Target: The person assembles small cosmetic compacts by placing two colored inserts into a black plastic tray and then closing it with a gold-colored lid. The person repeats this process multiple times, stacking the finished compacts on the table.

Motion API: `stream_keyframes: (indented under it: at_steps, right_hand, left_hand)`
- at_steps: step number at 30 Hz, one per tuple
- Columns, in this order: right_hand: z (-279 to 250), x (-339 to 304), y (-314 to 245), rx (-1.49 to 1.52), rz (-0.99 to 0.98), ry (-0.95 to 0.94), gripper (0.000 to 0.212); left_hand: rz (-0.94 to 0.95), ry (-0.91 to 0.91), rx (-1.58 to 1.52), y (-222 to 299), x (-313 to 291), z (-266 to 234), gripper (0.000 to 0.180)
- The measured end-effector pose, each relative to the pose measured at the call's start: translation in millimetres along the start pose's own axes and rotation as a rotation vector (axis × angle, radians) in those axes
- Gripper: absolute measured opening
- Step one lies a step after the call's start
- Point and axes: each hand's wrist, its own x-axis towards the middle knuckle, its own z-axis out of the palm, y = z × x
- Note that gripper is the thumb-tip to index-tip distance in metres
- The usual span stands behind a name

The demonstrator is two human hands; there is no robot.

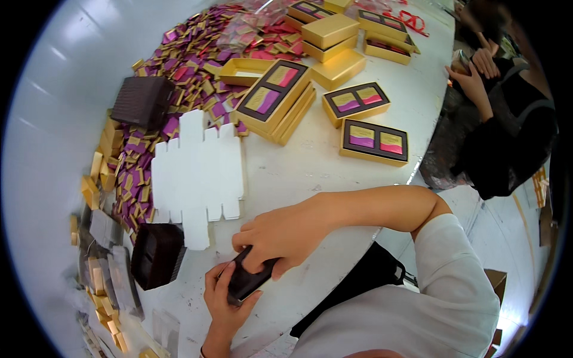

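Note:
A small dark brown plastic box insert (240,283) is between my two hands, near the table's front edge. My left hand (224,298) grips it from the near left, thumb on one side and fingers on the other. From above, my right hand (286,235) reaches over with bent fingers at the insert's top and far side. What lies under those fingers is hidden. Just beyond my hands lies a stack of flat white card blanks (200,173) with notched edges. Left of my hands is a stack of dark inserts (156,253).
A heap of purple, gold and pink wrapped pieces (197,59) covers the far left. Another dark insert stack (143,101) rests against it. Gold boxes (375,142) with two-compartment dark inserts stand beyond my right arm. A co-worker's hands (477,74) are at the far right.

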Motion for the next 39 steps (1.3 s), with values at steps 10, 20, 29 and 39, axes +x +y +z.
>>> stream_keyframes:
  at_steps: [10, 20, 29, 39]
  right_hand:
    - [-4, 4, -2, 0.064, 0.159, -0.122, 0.013]
    - [3, 5, 4, 0.07, 0.117, -0.073, 0.015]
    - [0, 6, 3, 0.09, 0.151, -0.091, 0.028]
    - [5, 6, 4, -0.021, 0.094, -0.065, 0.031]
  left_hand:
    - [0.028, 0.005, -0.004, 6, 7, -4, 0.049]
    - [-0.251, 0.046, -0.255, 15, 6, 1, 0.031]
    - [-0.041, 0.031, -0.111, 13, 9, -1, 0.054]
    - [-0.021, 0.003, 0.06, 2, 0, 7, 0.066]
